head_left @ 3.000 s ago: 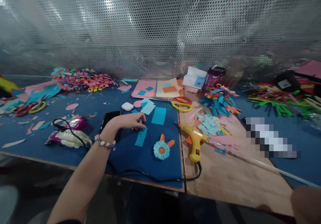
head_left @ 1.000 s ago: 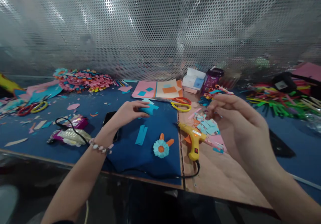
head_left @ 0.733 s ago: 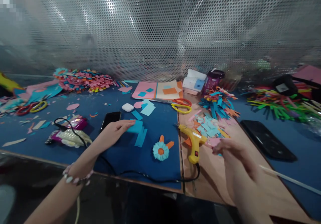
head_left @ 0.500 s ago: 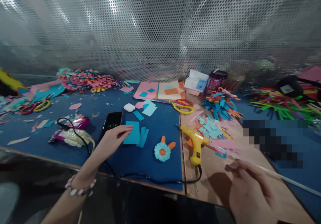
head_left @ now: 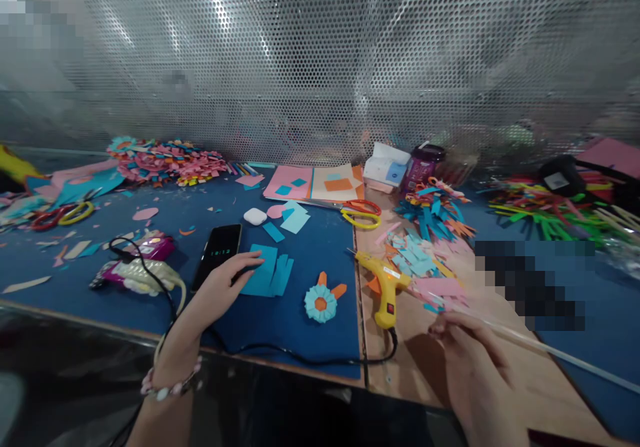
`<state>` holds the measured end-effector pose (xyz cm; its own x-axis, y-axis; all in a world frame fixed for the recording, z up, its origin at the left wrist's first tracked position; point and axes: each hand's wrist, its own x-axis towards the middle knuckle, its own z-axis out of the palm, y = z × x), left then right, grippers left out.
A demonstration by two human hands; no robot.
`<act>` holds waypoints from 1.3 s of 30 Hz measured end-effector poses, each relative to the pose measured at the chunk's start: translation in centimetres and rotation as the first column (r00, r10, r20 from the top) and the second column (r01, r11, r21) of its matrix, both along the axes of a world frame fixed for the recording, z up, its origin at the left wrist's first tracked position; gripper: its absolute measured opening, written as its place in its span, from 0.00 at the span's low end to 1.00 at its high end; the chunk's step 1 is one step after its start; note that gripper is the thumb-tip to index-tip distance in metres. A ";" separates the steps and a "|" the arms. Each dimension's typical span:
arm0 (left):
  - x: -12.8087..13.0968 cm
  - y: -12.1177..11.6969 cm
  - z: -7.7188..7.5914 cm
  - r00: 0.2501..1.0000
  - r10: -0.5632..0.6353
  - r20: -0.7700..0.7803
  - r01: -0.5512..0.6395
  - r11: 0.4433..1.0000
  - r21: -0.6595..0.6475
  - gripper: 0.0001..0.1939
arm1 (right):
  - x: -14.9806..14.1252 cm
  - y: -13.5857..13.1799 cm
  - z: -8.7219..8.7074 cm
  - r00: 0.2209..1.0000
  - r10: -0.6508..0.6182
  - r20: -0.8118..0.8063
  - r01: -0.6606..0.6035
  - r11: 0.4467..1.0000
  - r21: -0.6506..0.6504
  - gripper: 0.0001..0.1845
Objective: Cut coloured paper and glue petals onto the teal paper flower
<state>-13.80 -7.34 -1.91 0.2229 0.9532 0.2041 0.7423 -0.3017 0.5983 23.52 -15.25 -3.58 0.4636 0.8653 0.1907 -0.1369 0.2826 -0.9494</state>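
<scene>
My left hand (head_left: pixel 223 287), with a beaded bracelet at the wrist, reaches over a blue paper rectangle (head_left: pixel 261 270). Its fingers are stretched out, the tips at the paper's left part. Narrower blue paper strips (head_left: pixel 283 275) lie against that rectangle. To their right rests a light-blue paper flower (head_left: pixel 321 303) with an orange centre and two orange petals. A yellow glue gun (head_left: pixel 387 290) lies on its side, a long clear glue stick (head_left: pixel 530 343) running out of its back. Beside that stick is my right hand (head_left: pixel 473 360), fingertips pinched together; whatever they hold is hidden.
A phone (head_left: pixel 217 253), white earbud case (head_left: pixel 255 216) and scissors (head_left: pixel 350 210) lie on the blue table. The gun's black cord (head_left: pixel 300 359) runs along the front edge. Paper scraps (head_left: pixel 413 253) lie beyond the gun. A perforated metal panel (head_left: pixel 300 67) stands behind.
The blue rectangle has turned slightly and now meets the strips. My left fingers have spread a little more. My right hand has shifted slightly left. The whole view has moved a little.
</scene>
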 end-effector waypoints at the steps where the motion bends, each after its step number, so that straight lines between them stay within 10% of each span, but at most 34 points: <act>1: 0.0 0.0 -0.1 1.000 0.018 -0.005 -0.018 1.000 0.005 0.18 | 0.0 0.0 0.1 1.000 0.001 -0.001 -0.001 1.000 0.004 0.03; 12: 0.0 -0.5 -0.6 0.970 0.156 0.186 -0.159 0.987 0.000 0.22 | -0.2 0.0 -0.4 0.992 -0.036 0.119 0.046 0.995 -0.083 0.06; 19: 0.3 -1.1 0.0 0.950 0.243 0.196 -0.283 0.937 0.206 0.15 | -1.2 -0.1 0.1 0.760 0.114 0.639 0.092 0.956 -0.280 0.18; 31: -0.3 -0.8 -0.4 0.864 0.415 0.284 -0.484 0.838 0.251 0.19 | -1.5 -0.7 0.3 0.679 0.194 0.708 -0.007 0.966 -0.259 0.17; 39: 1.4 1.2 3.4 0.934 0.203 0.293 -0.208 0.978 -0.013 0.24 | -1.5 -0.8 0.5 0.654 0.218 0.724 -0.044 0.967 -0.252 0.17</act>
